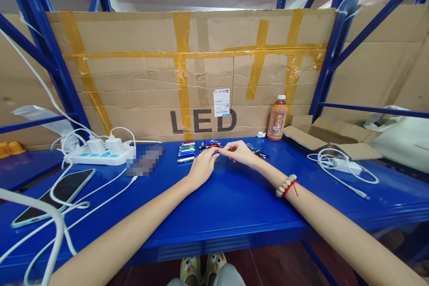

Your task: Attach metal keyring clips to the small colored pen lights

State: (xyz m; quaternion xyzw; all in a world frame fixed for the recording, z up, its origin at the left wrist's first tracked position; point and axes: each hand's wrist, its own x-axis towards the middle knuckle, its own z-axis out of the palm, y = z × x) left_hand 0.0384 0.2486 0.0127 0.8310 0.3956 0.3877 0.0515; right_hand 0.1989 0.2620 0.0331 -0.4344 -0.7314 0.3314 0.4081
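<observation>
My left hand and my right hand meet over the middle of the blue table. Their fingers are pinched together around a small purple pen-like piece, mostly hidden by the fingertips. To the left of my left hand lies a neat row of short coloured pen-like sticks, in silver, blue, green and red. Just behind the hands is a loose group of blue and red sticks. More dark and green pens lie behind my right hand, partly covered by it.
At the left are a white power strip with chargers, cables and a phone. An orange drink bottle stands at the back right, beside an open cardboard box and a coiled white cable. Cardboard walls the back.
</observation>
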